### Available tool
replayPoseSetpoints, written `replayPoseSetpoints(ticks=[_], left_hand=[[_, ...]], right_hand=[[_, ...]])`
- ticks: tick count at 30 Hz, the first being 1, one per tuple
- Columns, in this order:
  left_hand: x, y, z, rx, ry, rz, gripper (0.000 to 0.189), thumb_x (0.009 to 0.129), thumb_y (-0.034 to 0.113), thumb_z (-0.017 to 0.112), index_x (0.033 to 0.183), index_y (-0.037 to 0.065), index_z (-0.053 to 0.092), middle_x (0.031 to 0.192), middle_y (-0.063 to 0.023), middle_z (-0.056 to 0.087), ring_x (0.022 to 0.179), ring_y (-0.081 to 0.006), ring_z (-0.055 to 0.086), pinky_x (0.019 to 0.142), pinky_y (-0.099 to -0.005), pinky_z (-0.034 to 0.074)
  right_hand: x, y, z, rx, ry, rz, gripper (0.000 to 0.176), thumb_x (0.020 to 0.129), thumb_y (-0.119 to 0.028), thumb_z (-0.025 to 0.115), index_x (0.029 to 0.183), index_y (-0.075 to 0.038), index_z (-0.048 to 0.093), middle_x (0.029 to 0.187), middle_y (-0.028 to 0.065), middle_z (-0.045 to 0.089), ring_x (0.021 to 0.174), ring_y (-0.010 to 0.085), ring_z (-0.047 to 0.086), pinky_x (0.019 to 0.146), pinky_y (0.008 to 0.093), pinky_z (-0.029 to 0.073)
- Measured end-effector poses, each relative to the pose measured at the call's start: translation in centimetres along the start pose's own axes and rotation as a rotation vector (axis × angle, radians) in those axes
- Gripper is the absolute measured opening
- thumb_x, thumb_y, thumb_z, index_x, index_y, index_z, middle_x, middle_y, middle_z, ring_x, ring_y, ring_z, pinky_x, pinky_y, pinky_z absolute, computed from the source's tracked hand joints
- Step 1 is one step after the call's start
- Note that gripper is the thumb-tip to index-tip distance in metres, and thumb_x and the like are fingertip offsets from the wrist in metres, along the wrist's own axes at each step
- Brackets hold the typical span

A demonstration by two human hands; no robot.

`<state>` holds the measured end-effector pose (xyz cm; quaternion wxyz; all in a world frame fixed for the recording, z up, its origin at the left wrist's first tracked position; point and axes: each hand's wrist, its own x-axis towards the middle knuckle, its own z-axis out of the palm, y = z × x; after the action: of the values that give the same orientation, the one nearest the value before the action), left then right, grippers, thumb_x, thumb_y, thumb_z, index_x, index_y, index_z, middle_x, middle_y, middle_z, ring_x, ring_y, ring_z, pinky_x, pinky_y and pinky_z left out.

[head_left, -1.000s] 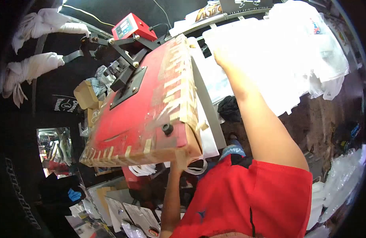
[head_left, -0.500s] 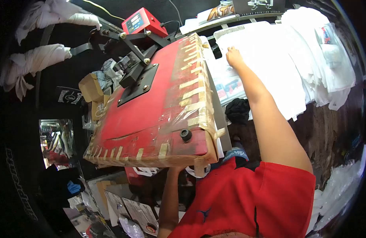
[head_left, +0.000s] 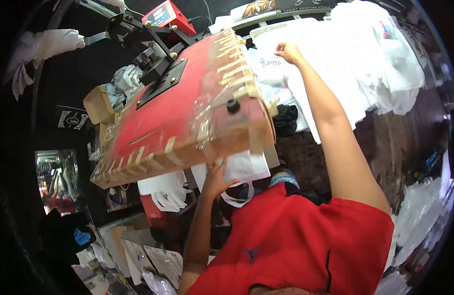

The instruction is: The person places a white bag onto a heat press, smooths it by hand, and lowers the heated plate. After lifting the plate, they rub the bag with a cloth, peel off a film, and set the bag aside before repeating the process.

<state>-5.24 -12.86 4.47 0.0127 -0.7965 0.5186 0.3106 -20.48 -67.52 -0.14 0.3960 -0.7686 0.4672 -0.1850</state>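
Observation:
A red heat press with a taped upper plate stands raised in front of me. My left hand rests with spread fingers on a white tote bag that lies under the plate's near edge. My right hand is stretched out to the far side, with its fingers closed on the edge of a white printed sheet that lies on the stack of white bags.
The press's red control box sits at the back. Cardboard boxes and cloth lie to the left. A black bundle lies by the press. Clear plastic bags are heaped at the right, papers lower left.
The press plate has tilted further up. My left hand came out from under its edge onto the white bag. My right hand closed on the printed sheet and lifted it.

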Motion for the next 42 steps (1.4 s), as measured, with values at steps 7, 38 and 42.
replayPoseSetpoints(ticks=[7,38,42], left_hand=[[-0.6,-0.1,0.8,0.058,0.017,0.007,0.117,0.071,0.062,0.082,0.163,0.030,0.017,0.164,-0.0331,0.007,0.148,-0.0592,0.010,0.114,-0.0703,0.022],[-3.6,-4.9,5.6,0.006,0.443,0.418,0.086,0.076,0.045,0.081,0.152,0.026,0.046,0.165,-0.0163,0.022,0.151,-0.0413,0.020,0.118,-0.0688,0.014],[-3.9,-4.2,6.7,0.001,0.525,0.417,0.083,0.080,0.048,0.077,0.150,0.017,0.047,0.162,-0.0184,0.027,0.149,-0.0412,0.025,0.118,-0.0683,0.016]], right_hand=[[-8.4,-1.0,1.7,-0.159,0.363,-0.302,0.031,0.091,-0.034,0.065,0.101,-0.005,0.073,0.096,0.0203,0.073,0.090,0.0371,0.072,0.084,0.0428,0.056],[-25.5,-15.3,18.8,-0.409,0.042,-0.014,0.071,0.065,-0.042,0.091,0.112,0.005,0.066,0.118,0.0265,0.061,0.118,0.0423,0.055,0.100,0.0443,0.048],[-26.2,-16.1,19.6,-0.381,0.157,0.058,0.081,0.060,-0.036,0.095,0.119,0.007,0.060,0.121,0.0264,0.060,0.119,0.0426,0.055,0.101,0.0450,0.049]])
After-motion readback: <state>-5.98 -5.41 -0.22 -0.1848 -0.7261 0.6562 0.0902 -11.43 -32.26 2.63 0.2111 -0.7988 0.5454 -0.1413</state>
